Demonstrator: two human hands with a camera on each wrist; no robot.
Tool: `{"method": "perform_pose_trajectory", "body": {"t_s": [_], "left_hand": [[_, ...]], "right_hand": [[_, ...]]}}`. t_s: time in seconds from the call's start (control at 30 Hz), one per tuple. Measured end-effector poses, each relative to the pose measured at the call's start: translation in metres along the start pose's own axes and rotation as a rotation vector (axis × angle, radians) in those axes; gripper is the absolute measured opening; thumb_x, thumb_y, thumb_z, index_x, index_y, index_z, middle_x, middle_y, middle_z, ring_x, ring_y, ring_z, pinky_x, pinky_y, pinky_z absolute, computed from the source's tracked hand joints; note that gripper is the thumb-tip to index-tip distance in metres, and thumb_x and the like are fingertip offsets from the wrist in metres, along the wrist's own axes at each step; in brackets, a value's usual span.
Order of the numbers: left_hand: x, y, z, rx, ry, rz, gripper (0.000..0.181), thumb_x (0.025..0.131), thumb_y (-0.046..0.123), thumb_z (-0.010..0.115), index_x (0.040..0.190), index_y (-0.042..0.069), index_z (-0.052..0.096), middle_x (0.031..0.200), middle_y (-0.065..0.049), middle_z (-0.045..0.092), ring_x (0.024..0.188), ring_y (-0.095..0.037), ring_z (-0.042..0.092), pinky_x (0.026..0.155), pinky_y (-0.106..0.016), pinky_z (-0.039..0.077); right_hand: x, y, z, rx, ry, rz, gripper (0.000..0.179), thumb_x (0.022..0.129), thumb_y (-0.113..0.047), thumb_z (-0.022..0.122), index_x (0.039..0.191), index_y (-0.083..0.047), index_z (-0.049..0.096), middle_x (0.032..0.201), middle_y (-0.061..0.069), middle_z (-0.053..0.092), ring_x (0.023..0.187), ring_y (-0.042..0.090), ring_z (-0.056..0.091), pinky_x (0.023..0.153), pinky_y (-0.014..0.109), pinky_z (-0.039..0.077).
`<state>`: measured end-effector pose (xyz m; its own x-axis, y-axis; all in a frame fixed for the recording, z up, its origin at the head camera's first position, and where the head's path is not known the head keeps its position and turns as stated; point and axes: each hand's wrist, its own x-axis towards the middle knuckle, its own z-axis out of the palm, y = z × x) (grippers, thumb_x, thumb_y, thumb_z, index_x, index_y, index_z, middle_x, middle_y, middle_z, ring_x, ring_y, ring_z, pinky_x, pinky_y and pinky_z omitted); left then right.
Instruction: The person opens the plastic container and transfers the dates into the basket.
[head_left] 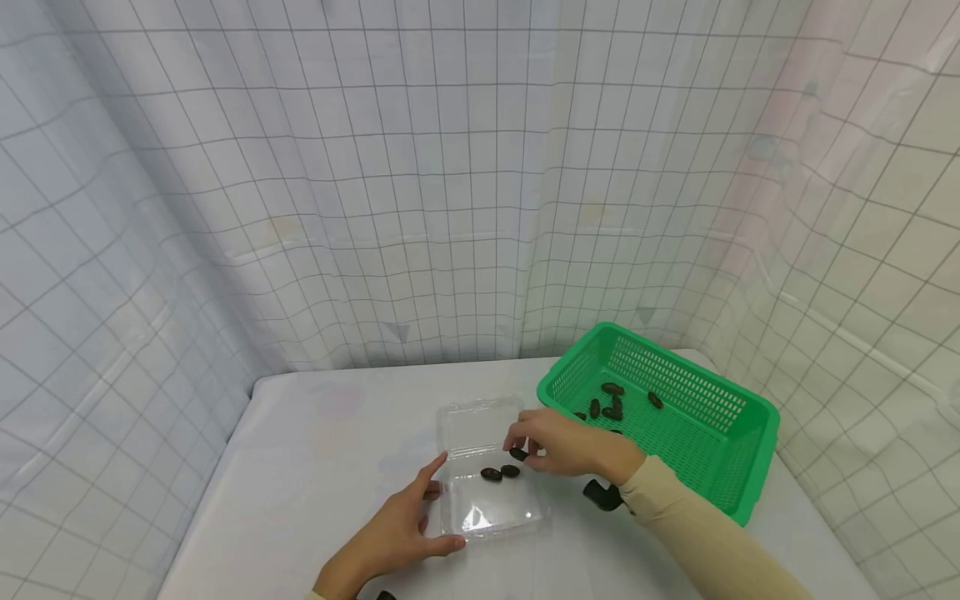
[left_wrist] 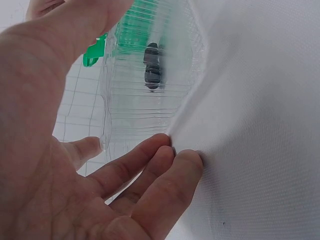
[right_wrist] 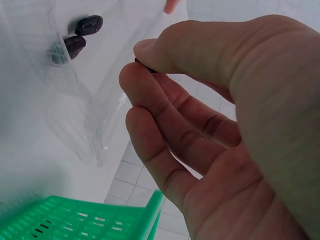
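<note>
A clear plastic clamshell box (head_left: 498, 510) lies on the table with its lid (head_left: 480, 427) folded back. Two dark, wrinkled dates (right_wrist: 89, 25) sit side by side in its base, near the hinge. My right hand (head_left: 558, 442) is over the box's right side, pinching another date (head_left: 518, 454) between thumb and fingertips; in the right wrist view only a sliver of it shows. At the box's left edge is my left hand (head_left: 401, 525), thumb by the front corner and index finger near the hinge. Its fingers (left_wrist: 145, 167) extend along the rim in the left wrist view.
A green perforated basket (head_left: 753, 467) stands to the right, holding several more dates (head_left: 612, 389). My right forearm crosses its near side. A black curved object (head_left: 602, 495) shows under my right wrist. Grid-patterned curtains (head_left: 450, 208) enclose the white table (head_left: 315, 458) at the back and sides.
</note>
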<state>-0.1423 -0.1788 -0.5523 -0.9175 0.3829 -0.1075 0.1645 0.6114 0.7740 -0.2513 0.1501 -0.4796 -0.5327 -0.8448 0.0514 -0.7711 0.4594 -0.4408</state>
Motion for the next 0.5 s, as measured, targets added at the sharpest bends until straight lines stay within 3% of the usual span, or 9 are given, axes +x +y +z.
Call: {"method": "perform_pose_trajectory", "body": {"t_s": [0.2, 0.5], "left_hand": [[-0.001, 0.001, -0.001, 0.018, 0.003, 0.002, 0.126, 0.091, 0.047, 0.101, 0.186, 0.017, 0.025, 0.159, -0.020, 0.069, 0.146, -0.039, 0.070, 0.098, -0.038, 0.067], [0.000, 0.002, -0.001, 0.014, 0.004, 0.003, 0.126, 0.091, 0.047, 0.101, 0.187, 0.017, 0.025, 0.158, -0.019, 0.069, 0.145, -0.038, 0.070, 0.099, -0.039, 0.067]], "right_hand": [[-0.008, 0.005, -0.006, 0.035, 0.016, 0.043, 0.027, 0.104, 0.005, 0.078, 0.128, -0.008, 0.083, 0.120, 0.007, 0.078, 0.098, 0.006, 0.077, 0.094, 0.029, 0.068], [-0.016, 0.014, -0.014, 0.022, 0.031, 0.070, 0.029, 0.105, 0.003, 0.077, 0.131, -0.008, 0.082, 0.125, 0.006, 0.080, 0.100, 0.006, 0.077, 0.095, 0.027, 0.067]]}}
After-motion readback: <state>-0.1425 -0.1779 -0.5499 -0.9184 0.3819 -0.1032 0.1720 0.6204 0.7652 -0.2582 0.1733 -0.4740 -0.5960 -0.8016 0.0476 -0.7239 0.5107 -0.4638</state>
